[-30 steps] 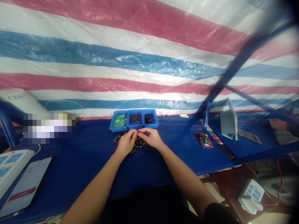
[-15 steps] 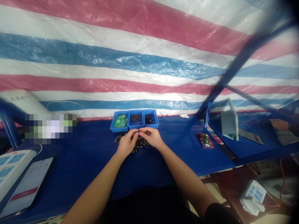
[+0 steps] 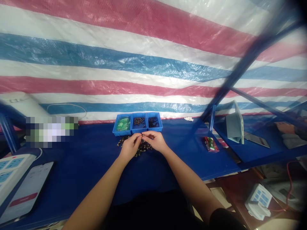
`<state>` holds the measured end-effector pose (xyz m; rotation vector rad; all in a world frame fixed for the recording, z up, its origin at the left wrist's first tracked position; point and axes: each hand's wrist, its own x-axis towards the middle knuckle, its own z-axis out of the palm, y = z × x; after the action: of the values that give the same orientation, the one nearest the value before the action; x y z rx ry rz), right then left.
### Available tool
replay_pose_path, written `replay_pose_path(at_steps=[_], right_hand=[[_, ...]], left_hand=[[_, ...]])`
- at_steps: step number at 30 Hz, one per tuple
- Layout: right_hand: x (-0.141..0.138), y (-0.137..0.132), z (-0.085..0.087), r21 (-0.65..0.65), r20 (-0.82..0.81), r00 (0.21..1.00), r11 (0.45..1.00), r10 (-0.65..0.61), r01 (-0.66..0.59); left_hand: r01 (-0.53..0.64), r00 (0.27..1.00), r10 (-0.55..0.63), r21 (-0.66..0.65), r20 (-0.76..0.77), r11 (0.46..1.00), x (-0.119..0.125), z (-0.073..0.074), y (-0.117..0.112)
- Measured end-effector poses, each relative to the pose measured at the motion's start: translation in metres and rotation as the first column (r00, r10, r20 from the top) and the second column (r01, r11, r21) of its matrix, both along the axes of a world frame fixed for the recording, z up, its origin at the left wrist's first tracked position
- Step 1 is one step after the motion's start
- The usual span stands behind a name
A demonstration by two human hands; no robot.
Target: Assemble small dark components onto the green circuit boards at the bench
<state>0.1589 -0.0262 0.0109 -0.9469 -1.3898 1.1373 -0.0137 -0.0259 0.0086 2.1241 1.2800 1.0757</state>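
Observation:
My left hand [image 3: 130, 146] and my right hand [image 3: 155, 141] meet fingertip to fingertip over a pile of small dark parts [image 3: 143, 147] on the blue table [image 3: 96, 159]. Both hands pinch a tiny dark piece held between them; what it is I cannot make out. Just behind the hands stand three small blue bins [image 3: 137, 123] in a row: the left one holds green pieces, the middle one small dark and brassy parts, the right one black parts.
A phone [image 3: 27, 189] and a white power strip [image 3: 9, 171] lie at the near left. A red and green packet [image 3: 210, 143] and a propped tablet [image 3: 236, 123] are to the right. Another person's hand [image 3: 285, 127] rests at the far right. A striped tarp hangs behind.
Both hands stay together over the pile, only their fingertips shifting slightly around the small piece.

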Motion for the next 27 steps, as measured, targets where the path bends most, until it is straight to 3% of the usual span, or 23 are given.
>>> replay_pose_path(at_steps=[7, 11, 22, 27], right_hand=[[-0.0001, -0.0006, 0.0030, -0.014, -0.018, 1.000, 1.000, 0.017, -0.018], [-0.0004, -0.0006, 0.0020, 0.003, -0.040, 0.999, 1.000, 0.025, -0.025], [-0.0005, 0.0072, -0.0057, 0.002, -0.008, 0.998, 0.998, -0.064, 0.064], [0.0047, 0.0092, -0.0045, -0.071, 0.029, 0.995, 0.993, -0.091, 0.093]], left_hand=[[0.016, 1.000, -0.016, 0.012, -0.009, 1.000, 0.0008, 0.0008, -0.0007], [-0.035, 0.999, 0.035, -0.002, -0.016, 0.999, -0.0008, -0.0022, 0.0009], [-0.089, 0.996, 0.089, 0.005, -0.020, 0.996, -0.0011, 0.0015, -0.0003], [-0.100, 0.995, 0.100, -0.004, -0.008, 0.995, -0.0011, 0.0028, -0.0008]])
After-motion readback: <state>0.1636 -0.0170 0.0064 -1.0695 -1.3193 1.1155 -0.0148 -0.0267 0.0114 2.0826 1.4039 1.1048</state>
